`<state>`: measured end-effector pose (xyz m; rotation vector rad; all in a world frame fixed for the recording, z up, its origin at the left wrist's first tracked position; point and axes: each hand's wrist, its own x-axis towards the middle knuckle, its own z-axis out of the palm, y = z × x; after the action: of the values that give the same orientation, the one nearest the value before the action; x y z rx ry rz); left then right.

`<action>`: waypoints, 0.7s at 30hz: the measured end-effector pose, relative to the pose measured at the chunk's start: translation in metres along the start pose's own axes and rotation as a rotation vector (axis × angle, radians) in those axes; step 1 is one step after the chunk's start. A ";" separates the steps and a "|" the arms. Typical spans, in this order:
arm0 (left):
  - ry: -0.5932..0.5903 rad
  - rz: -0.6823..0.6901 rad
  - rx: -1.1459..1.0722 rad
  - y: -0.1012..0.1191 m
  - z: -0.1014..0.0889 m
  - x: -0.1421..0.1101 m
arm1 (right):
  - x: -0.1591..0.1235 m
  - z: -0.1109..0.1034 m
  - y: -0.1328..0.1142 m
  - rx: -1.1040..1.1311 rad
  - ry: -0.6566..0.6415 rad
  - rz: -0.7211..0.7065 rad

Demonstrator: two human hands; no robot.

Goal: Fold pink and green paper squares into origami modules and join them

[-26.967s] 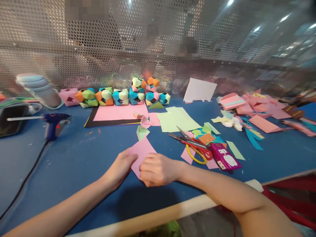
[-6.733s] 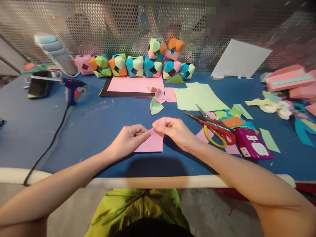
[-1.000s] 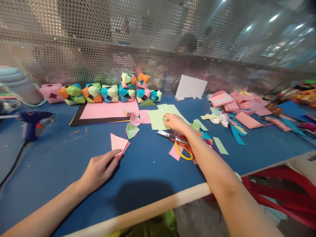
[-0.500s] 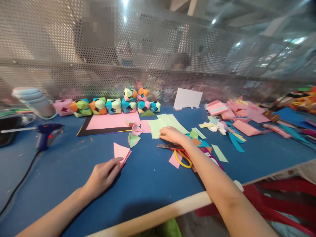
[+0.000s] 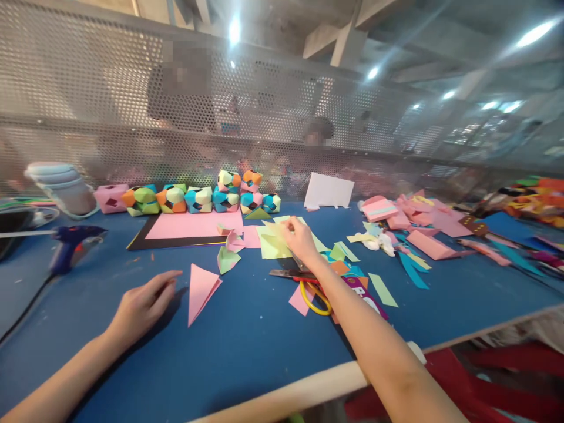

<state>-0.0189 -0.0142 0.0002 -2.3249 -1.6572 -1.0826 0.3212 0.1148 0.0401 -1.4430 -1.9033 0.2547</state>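
The blue table (image 5: 247, 364) is the widest surface, and a metal screen (image 5: 264, 111) with many holes stands behind it. I take the folded pink paper (image 5: 201, 292) as the centre of my clock, as the person sees it. At twelve o'clock there is a row of paper balls (image 5: 199, 200), several colours together, two of them on the top. Between eleven and twelve lies a black sheet (image 5: 141, 237) with a pink sheet (image 5: 189, 225) upon it. Between two and three is a heap of pink paper (image 5: 420, 214). The left hand (image 5: 145, 302) is at nine o'clock, near the folded paper but apart from it, its fingers loosely wide. The right hand (image 5: 297, 238) is at two o'clock, its fingers narrow, pinching a light green sheet (image 5: 274, 233) over the green stack (image 5: 269, 251). The glue gun (image 5: 73, 244) lies between nine and ten. The scissors (image 5: 315, 299), partly hidden by the right arm, lie at three o'clock.
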 end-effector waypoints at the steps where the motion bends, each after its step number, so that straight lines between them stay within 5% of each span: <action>1: 0.018 -0.023 0.008 -0.004 0.000 0.000 | 0.001 -0.002 -0.001 0.058 0.077 0.021; 7: 0.047 -0.135 0.020 -0.014 0.002 0.004 | 0.008 -0.004 -0.005 0.391 0.298 0.088; 14: 0.074 -0.172 0.029 -0.021 0.006 0.000 | 0.011 0.005 -0.014 0.655 0.269 0.108; 21: -0.003 0.082 0.119 -0.026 0.003 0.000 | 0.000 0.016 -0.025 0.720 0.151 0.054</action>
<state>-0.0399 -0.0025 -0.0100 -2.2989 -1.5661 -0.9382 0.2919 0.1100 0.0429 -0.9841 -1.4291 0.7462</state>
